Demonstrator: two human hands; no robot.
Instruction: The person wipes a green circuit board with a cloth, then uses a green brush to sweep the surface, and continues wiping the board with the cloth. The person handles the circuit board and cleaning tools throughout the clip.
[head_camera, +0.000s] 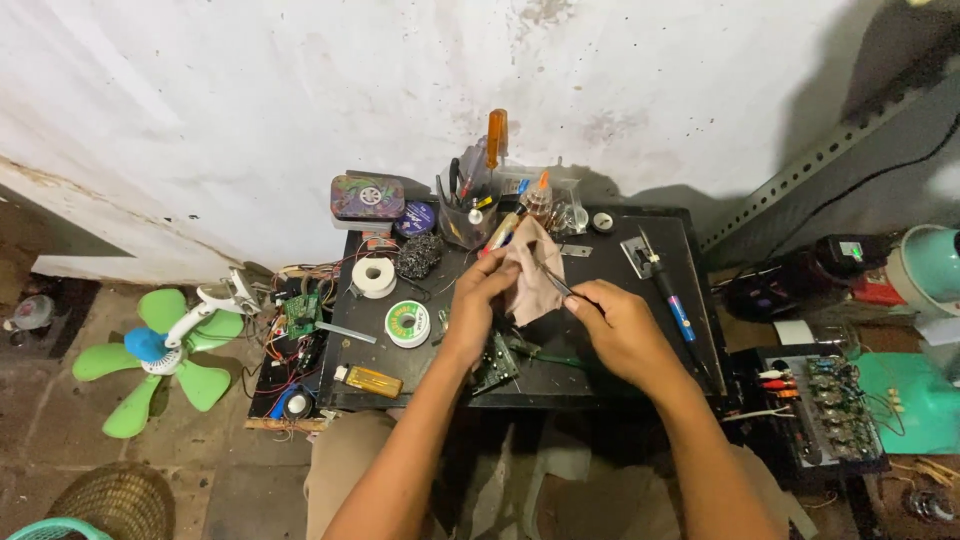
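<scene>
Mid-frame over the black desk (620, 370), left hand (478, 300) pinches the pinkish cloth (533, 272) while right hand (618, 322) grips thin tweezers (556, 284) into it, so I'd wipe gently, keeping the cloth taut.

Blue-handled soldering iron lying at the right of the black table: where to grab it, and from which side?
Probably by the blue handle, coming down from above on the right hand's side. The soldering iron lies flat, its length running from the back of the black table toward the front right edge, so fingers can close across the handle. Stay clear of the far metal end near the small metal stand.
</scene>
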